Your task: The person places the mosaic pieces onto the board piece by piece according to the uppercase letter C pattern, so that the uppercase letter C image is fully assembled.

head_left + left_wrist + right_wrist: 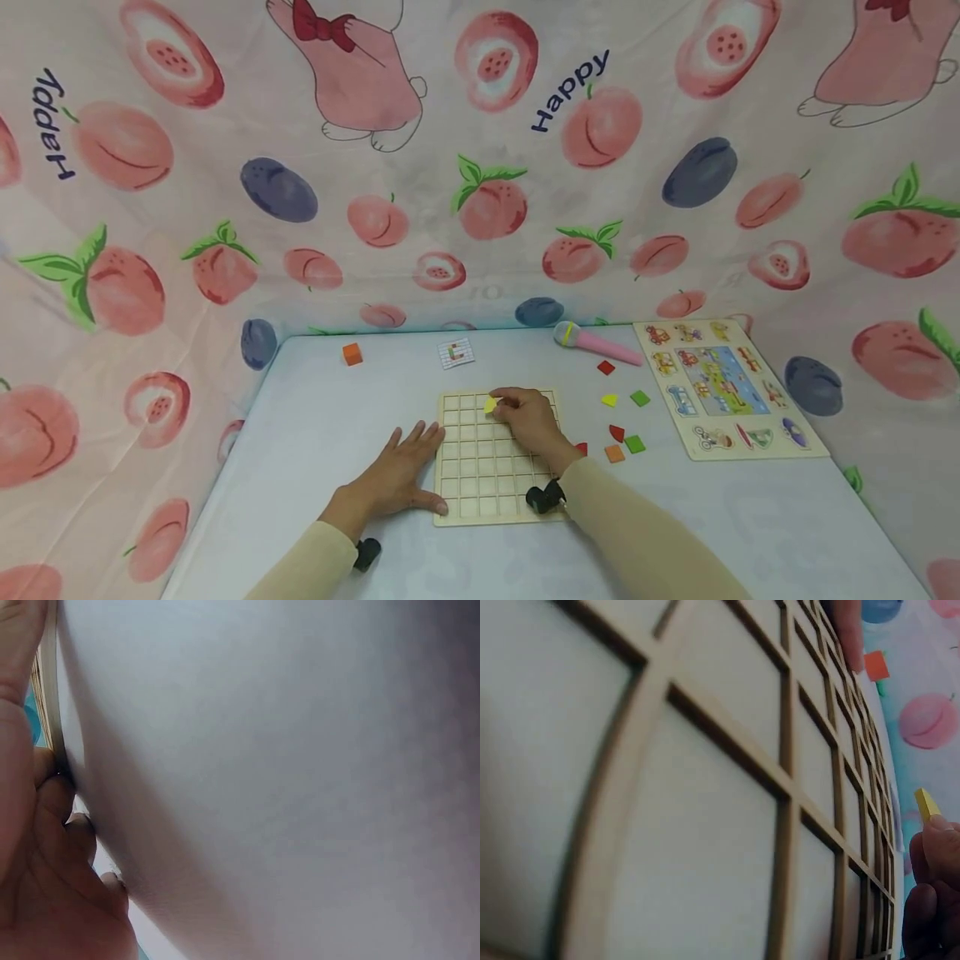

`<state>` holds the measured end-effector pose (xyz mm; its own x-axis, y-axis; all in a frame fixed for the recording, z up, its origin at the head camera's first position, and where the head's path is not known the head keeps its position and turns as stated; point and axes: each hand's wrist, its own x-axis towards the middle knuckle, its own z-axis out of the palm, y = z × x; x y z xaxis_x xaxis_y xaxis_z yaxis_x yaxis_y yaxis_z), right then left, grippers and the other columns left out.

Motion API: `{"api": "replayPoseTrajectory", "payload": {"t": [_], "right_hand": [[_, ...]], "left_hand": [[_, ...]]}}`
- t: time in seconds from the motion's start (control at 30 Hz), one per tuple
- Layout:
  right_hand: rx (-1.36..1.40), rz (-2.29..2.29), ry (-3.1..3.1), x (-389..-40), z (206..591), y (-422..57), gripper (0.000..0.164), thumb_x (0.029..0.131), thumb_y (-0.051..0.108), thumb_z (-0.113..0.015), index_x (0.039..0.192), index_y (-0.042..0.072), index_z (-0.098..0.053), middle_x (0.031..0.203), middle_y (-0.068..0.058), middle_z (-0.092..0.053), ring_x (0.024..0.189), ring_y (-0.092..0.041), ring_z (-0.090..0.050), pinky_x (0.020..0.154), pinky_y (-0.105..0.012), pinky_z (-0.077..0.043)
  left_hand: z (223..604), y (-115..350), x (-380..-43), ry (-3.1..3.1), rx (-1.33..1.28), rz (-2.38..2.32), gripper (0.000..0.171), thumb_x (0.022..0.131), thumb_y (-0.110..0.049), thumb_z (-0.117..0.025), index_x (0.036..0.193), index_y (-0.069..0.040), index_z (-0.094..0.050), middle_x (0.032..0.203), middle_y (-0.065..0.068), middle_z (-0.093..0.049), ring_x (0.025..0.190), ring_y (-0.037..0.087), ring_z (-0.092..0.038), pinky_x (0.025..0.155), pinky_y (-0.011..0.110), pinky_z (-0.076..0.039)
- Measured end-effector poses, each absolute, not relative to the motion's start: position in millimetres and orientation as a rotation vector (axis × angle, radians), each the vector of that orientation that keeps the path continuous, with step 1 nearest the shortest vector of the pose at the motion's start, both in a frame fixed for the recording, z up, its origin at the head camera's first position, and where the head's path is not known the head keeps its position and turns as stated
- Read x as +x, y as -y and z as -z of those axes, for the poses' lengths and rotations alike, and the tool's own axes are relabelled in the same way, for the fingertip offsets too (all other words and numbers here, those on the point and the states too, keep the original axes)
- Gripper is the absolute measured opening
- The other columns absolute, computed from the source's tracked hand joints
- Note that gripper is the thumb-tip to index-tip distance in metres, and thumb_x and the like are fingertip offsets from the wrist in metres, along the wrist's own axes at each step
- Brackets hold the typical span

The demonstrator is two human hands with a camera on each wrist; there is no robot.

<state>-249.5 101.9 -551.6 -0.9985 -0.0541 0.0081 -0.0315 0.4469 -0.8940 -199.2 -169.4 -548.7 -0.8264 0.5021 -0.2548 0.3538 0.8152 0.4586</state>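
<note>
At the far left, the fruit-printed cloth [420, 179] rises behind the white table [300, 433]; near the table's back edge sits a small orange cube [352, 354]; below it and slightly right, the left hand [401, 471], coming out of a beige sleeve [311, 562], lies with its fingers straight and spread apart, fingertips at the left edge of the wooden grid board [467, 467] and thumb at that board's lower left corner; a black wrist camera [367, 554] shows at the cuff.

Behind the board lies a white lined card [456, 353] with a small coloured pattern; the board lies flat, and over its upper rows is the yellow tile [490, 406], clamped between the thumb and finger of the right hand [531, 421]; whether the tile touches the board I cannot tell; a second black wrist camera [546, 497] overlaps the board's lower right part.

Just right of the right wrist, a red tile [582, 448] shows partly hidden; the pink toy microphone [600, 343] lies further back; in front of it are scattered a red diamond-shaped tile [606, 367], another yellow tile [610, 400], an orange square tile [614, 453], a red curved-edge tile [617, 433] and two green tiles [634, 444]; at the far right lies a wooden picture puzzle board [686, 425], with vehicles and figures around a central scene.
</note>
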Motion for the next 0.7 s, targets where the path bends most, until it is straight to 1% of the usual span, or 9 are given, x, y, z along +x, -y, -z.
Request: {"api": "replayPoseTrajectory", "payload": {"t": [0.13, 0.27, 0.43, 0.53, 0.7], "right_hand": [[-0.063, 1.569, -2.71, -249, 556, -96, 0.025, 0.095, 0.008, -0.076, 0.118, 0.015, -0.081, 0.101, 0.0, -0.075, 0.096, -0.016, -0.064, 0.091, -0.04, -0.057], [-0.104, 1.461, -2.817, -248, 561, -92, 0.023, 0.092, 0.009, -0.08, 0.114, 0.016, -0.082, 0.097, 0.002, -0.076, 0.093, -0.015, -0.066, 0.091, -0.042, -0.058], [-0.173, 1.358, -2.92, -247, 564, -90, 0.022, 0.088, 0.01, -0.083, 0.11, 0.014, -0.083, 0.091, 0.003, -0.075, 0.094, -0.019, -0.066, 0.097, -0.049, -0.048], [-0.197, 1.335, -2.939, -246, 564, -90, 0.021, 0.088, 0.011, -0.083, 0.11, 0.013, -0.083, 0.089, 0.003, -0.075, 0.096, -0.021, -0.067, 0.098, -0.053, -0.044], [-0.212, 1.307, -2.93, -245, 562, -90, 0.02, 0.088, 0.012, -0.084, 0.108, 0.012, -0.083, 0.085, 0.005, -0.073, 0.097, -0.022, -0.066, 0.095, -0.051, -0.042]], "left_hand": [[550, 168, -199, -2.638, 0.647, -0.563, 0.128, 0.069, -0.071, -0.083, 0.168, -0.012, -0.027, 0.176, 0.006, -0.021, 0.166, 0.03, -0.01, 0.135, 0.056, -0.002], [551, 168, -198, -2.648, 0.649, -0.55, 0.128, 0.069, -0.072, -0.082, 0.168, -0.013, -0.027, 0.176, 0.006, -0.022, 0.165, 0.03, -0.011, 0.135, 0.056, -0.003], [551, 167, -196, -2.655, 0.653, -0.548, 0.129, 0.068, -0.073, -0.081, 0.168, -0.012, -0.028, 0.176, 0.007, -0.022, 0.165, 0.031, -0.012, 0.135, 0.056, -0.004], [551, 167, -196, -2.658, 0.652, -0.545, 0.129, 0.068, -0.073, -0.081, 0.168, -0.012, -0.028, 0.176, 0.007, -0.022, 0.165, 0.03, -0.012, 0.135, 0.056, -0.004], [551, 166, -194, -2.657, 0.65, -0.546, 0.129, 0.068, -0.073, -0.082, 0.168, -0.012, -0.028, 0.176, 0.007, -0.022, 0.165, 0.03, -0.012, 0.135, 0.057, -0.005]]}}
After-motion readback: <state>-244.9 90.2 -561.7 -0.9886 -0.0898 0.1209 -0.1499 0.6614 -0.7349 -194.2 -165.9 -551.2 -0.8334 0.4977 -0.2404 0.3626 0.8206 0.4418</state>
